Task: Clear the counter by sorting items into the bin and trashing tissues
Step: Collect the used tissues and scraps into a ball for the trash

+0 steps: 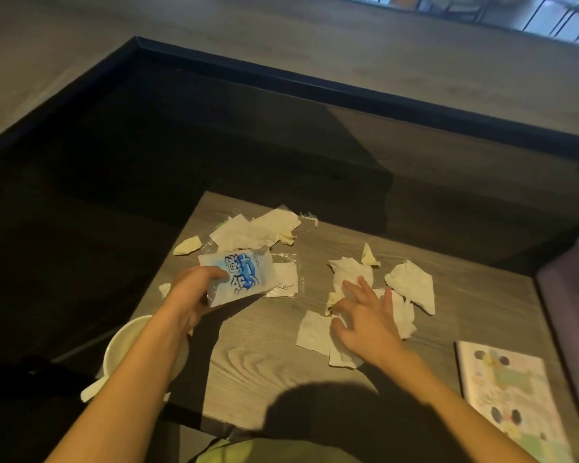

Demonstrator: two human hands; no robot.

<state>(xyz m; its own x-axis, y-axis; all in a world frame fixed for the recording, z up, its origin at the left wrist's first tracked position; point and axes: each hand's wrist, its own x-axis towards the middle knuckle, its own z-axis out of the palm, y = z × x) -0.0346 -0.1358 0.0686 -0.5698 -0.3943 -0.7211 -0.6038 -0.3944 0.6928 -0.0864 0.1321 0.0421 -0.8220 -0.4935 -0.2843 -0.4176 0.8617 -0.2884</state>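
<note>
Grey counter point(268, 372): left hand point(194, 295) grips blue packet point(239, 277), right hand point(365, 319) spread on tissues point(315, 332).

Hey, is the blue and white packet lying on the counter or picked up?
Picked up: the left hand holds the blue and white packet tilted above the counter.

Left hand point(194, 292) raised, fingers curled in grip; right hand point(365, 322) palm down, fingers spread flat.

Grey wood-grain counter point(258, 359) carries scattered tissues point(410, 284) and a notebook point(508, 399).
</note>
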